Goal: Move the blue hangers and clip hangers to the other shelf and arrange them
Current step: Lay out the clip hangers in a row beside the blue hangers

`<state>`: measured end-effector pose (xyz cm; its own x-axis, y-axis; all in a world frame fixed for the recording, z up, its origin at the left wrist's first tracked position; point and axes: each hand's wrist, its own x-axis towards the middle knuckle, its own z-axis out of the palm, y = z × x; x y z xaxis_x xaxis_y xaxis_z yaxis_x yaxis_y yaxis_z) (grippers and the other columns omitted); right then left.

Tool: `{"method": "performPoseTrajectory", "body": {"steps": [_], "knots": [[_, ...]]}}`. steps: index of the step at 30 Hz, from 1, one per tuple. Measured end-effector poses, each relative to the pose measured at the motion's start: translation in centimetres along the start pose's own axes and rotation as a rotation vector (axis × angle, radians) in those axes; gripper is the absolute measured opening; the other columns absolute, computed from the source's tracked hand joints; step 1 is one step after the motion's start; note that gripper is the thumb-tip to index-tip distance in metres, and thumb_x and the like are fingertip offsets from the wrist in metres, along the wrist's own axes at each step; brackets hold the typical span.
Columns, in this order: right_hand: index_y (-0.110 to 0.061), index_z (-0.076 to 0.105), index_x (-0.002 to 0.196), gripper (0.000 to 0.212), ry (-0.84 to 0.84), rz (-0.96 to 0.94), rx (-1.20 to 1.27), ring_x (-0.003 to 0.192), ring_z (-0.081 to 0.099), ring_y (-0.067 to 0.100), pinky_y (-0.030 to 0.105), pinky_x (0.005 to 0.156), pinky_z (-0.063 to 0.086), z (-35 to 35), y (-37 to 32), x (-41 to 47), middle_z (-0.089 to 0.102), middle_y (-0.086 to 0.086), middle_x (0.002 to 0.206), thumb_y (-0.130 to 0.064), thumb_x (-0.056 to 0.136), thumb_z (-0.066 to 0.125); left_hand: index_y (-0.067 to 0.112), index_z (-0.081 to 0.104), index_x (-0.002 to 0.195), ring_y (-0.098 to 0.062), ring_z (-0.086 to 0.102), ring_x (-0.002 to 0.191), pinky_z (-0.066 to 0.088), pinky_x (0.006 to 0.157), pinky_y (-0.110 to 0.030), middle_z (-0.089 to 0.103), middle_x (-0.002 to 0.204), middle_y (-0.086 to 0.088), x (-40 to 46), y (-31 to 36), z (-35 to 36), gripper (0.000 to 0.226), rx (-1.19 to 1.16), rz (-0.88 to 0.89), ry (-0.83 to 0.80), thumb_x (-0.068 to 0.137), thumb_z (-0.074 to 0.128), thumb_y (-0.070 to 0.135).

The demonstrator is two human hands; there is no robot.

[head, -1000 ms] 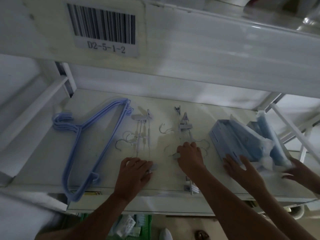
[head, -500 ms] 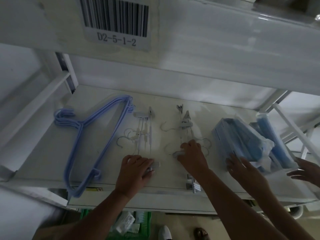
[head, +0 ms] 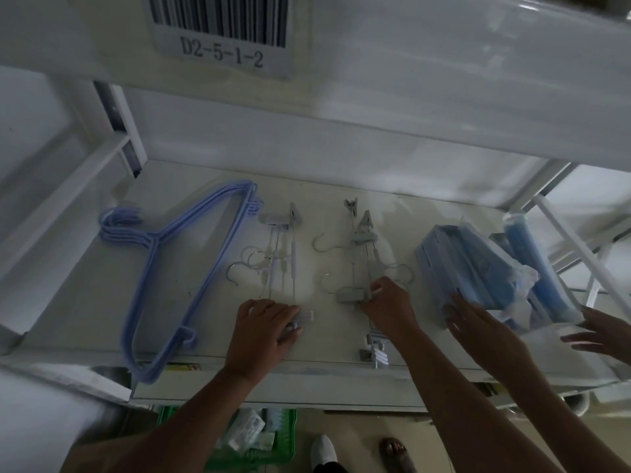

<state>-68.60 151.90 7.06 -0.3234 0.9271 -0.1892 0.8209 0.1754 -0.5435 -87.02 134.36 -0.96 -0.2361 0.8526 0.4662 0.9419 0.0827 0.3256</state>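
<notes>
Shelf [head: 85,295] bearing stacked blue hangers [head: 191,247] and two clip-hanger bundles. Left hand [head: 263,331] grasps the left bundle [head: 283,261]; right hand [head: 387,303] pinches the right bundle [head: 367,254].

A stockroom or warehouse: white metal shelving [head: 341,380] carries a barcode location label [head: 222,32] reading D2-5-1-2.

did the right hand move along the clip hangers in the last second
Yes. The right hand slid slightly deeper into the shelf along the right clip hangers, away from the front edge; the blue hangers stayed put.
</notes>
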Motion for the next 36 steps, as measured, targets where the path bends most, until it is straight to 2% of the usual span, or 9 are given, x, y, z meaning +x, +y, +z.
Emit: {"method": "performPoseTrajectory", "body": {"steps": [2,8,11,14,17,19,24,30,36], "knots": [[-0.017,0.061,0.078,0.015,0.007,-0.005,-0.01,0.062,0.052,0.008,0.007,0.045,0.03,0.2,-0.1,-0.1,0.057,-0.005,0.069,-0.021,0.075,0.075,0.031,0.061,0.108,-0.015,0.057,0.09,0.039,0.086,-0.034,0.064,0.092,0.015,0.0,0.1,-0.2,0.028,0.006,0.003,-0.005,0.083,0.062,0.043],[-0.019,0.046,0.053,0.032,-0.001,-0.045,-0.058,0.053,0.046,0.011,0.024,0.049,0.033,0.5,-0.6,-0.8,0.045,-0.005,0.053,-0.011,0.081,0.06,0.03,0.061,0.11,-0.013,0.057,0.09,0.039,0.086,-0.034,0.065,0.094,0.015,0.0,0.0,-0.3,0.029,-0.001,-0.003,-0.021,0.085,0.061,0.044],[-0.016,0.055,0.058,0.022,-0.024,-0.021,-0.11,0.062,0.054,0.02,0.023,0.053,0.035,0.5,-0.6,-0.9,0.055,0.003,0.061,-0.013,0.08,0.056,0.03,0.061,0.11,-0.013,0.056,0.09,0.038,0.085,-0.033,0.064,0.093,0.015,0.1,0.0,-0.3,0.029,0.0,-0.002,-0.018,0.084,0.061,0.044],[-0.013,0.071,0.082,0.014,-0.023,-0.023,-0.167,0.066,0.059,0.017,0.019,0.059,0.04,0.5,-0.2,-0.7,0.068,0.005,0.078,-0.015,0.082,0.058,0.031,0.059,0.11,-0.013,0.055,0.091,0.036,0.084,-0.032,0.064,0.094,0.016,0.2,0.1,-0.3,0.029,-0.004,-0.002,-0.006,0.084,0.062,0.044],[-0.012,0.067,0.093,0.012,-0.113,0.111,0.094,0.053,0.071,0.014,0.024,0.058,0.056,0.3,0.0,-0.4,0.073,0.004,0.064,-0.01,0.084,0.061,0.031,0.059,0.11,-0.013,0.055,0.091,0.036,0.084,-0.033,0.064,0.095,0.015,0.1,0.0,-0.2,0.03,-0.011,-0.003,0.001,0.084,0.062,0.044],[-0.006,0.065,0.096,0.013,-0.148,0.205,0.302,0.055,0.073,0.025,0.037,0.063,0.058,-0.1,0.2,-0.2,0.072,0.013,0.06,-0.001,0.084,0.062,0.03,0.06,0.11,-0.013,0.055,0.092,0.037,0.085,-0.033,0.065,0.096,0.015,0.1,0.0,-0.2,0.03,-0.013,-0.006,0.004,0.084,0.061,0.045],[0.003,0.064,0.101,0.017,-0.098,0.263,0.608,0.061,0.074,0.031,0.031,0.055,0.059,-0.8,0.4,-1.1,0.071,0.018,0.074,0.007,0.085,0.061,0.03,0.06,0.11,-0.013,0.056,0.093,0.037,0.086,-0.033,0.065,0.095,0.015,-0.1,-0.1,-0.2,0.029,-0.014,-0.011,0.0,0.085,0.061,0.046],[-0.006,0.062,0.089,0.012,0.014,0.257,0.761,0.053,0.069,0.024,0.044,0.064,0.062,0.4,-2.1,-2.1,0.067,0.015,0.07,0.005,0.088,0.057,0.031,0.06,0.109,-0.012,0.057,0.094,0.039,0.088,-0.034,0.066,0.095,0.015,0.0,0.1,-0.5,0.029,-0.018,-0.031,-0.016,0.085,0.06,0.046],[-0.013,0.06,0.099,0.011,0.135,0.197,0.794,0.046,0.065,0.014,0.038,0.056,0.062,2.8,-4.9,-1.9,0.066,0.009,0.069,-0.006,0.093,0.055,0.033,0.062,0.107,-0.01,0.057,0.095,0.038,0.09,-0.032,0.066,0.093,0.017,0.0,0.1,-0.6,0.028,-0.035,-0.06,-0.028,0.084,0.061,0.048]]}}
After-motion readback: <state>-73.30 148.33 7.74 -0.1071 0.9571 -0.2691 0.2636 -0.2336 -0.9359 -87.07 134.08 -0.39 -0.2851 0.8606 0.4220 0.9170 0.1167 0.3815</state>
